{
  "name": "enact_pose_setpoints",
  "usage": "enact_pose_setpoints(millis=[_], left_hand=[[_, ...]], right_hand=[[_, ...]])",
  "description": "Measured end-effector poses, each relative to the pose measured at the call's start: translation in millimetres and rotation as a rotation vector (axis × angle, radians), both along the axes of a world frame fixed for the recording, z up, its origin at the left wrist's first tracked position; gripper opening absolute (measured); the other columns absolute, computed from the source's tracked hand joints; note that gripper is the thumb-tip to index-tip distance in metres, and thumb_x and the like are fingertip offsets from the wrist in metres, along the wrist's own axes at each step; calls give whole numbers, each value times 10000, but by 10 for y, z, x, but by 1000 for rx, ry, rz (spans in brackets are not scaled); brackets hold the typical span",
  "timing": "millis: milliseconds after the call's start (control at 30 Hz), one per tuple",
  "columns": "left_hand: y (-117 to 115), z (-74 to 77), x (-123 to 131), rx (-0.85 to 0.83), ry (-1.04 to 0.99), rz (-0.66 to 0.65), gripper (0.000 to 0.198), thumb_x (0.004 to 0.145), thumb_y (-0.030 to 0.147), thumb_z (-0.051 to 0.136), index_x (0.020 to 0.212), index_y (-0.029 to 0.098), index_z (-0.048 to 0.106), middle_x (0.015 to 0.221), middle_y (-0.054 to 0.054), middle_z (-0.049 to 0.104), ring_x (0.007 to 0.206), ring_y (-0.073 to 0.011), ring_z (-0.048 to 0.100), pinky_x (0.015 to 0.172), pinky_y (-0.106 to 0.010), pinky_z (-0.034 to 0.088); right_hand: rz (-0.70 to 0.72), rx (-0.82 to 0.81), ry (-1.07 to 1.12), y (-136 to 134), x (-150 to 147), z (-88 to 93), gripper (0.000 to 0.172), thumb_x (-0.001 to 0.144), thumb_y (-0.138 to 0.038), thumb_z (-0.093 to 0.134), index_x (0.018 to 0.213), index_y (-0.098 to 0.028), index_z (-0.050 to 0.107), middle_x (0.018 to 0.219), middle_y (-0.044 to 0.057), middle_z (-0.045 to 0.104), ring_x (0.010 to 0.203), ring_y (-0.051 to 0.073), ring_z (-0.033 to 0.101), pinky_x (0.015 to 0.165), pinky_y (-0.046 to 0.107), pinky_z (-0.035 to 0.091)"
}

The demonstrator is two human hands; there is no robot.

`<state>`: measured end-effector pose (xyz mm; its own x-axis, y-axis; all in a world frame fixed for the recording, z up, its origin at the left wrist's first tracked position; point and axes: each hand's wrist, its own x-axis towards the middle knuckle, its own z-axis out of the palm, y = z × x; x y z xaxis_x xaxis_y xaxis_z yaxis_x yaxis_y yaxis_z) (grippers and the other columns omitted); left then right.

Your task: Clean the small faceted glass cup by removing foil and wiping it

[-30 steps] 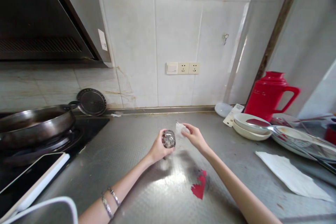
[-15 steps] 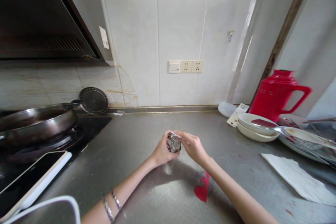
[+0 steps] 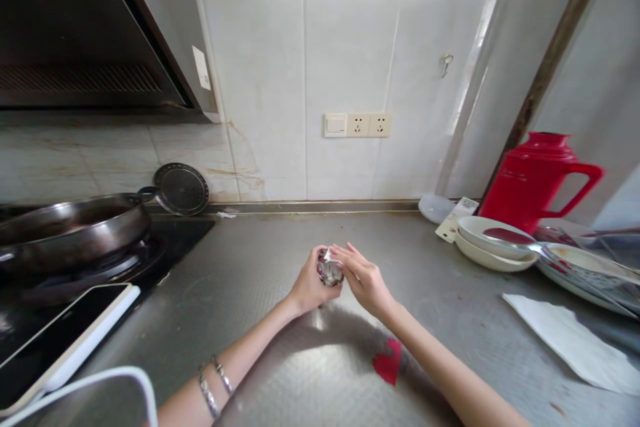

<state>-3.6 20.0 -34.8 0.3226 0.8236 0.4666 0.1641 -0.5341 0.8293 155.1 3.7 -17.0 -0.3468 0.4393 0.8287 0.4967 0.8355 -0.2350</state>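
White tissue [image 3: 327,255] is held by the right hand [image 3: 369,285] at a small glossy jar [image 3: 330,273], gripped by the left hand [image 3: 309,288] above the surface [image 3: 270,233]; a drop could be caused by slick sides.

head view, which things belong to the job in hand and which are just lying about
In the job:
small glassy container, in the left hand
white scrap, at the right hand

Apparently just lying about:
red scrap
phone-like device
pan
red flask
stacked bowls
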Motion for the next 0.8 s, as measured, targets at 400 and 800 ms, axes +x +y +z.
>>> enact_pose_setpoints(millis=[400, 800], left_hand=[[-63, 79, 2, 12, 5, -23, 673, 551, 104, 698, 1147, 196, 398, 1085, -62, 612, 940, -194, 610, 809, -293, 483], [-46, 39, 5, 53, 72, 17, 652, 557, 162, 719, 1134, 201, 416, 1063, -58, 627, 927, -192, 611, 806, -288, 484]], right_hand=[[80, 35, -16, -72, -21, 30, 353, 930, -133, 419, 1215, -232, 602, 1202, 79, 652, 1173, 214, 575, 1037, 453, 453], [62, 52, -28, -113, -35, 6, 363, 923, -120, 418, 1215, -232, 602, 1197, 77, 656, 1186, 215, 566, 1021, 416, 480]])
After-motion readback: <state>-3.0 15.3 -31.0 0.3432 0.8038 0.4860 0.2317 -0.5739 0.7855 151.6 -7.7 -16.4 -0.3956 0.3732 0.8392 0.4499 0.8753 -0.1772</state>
